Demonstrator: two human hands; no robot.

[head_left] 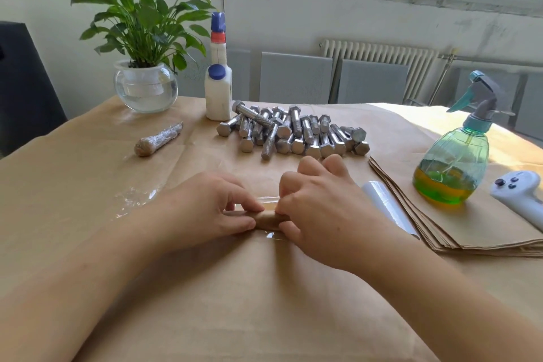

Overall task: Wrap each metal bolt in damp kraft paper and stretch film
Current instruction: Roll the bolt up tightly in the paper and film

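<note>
Hands pinch paper roll (269, 220) on film (266, 200): left (211, 209), right (317, 214). Bolts (293, 134) heaped beyond; wrapped bolt (158, 139) far left.

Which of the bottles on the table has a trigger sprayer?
The green spray bottle at the right; the white bottle by the plant has blue caps only.

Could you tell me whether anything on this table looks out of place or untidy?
Mostly tidy. A crumpled scrap of clear film lies loose on the kraft paper beside the left hand, and a white game-style controller by the spray bottle has nothing to do with wrapping. The bolts lie in a loose heap.
</note>
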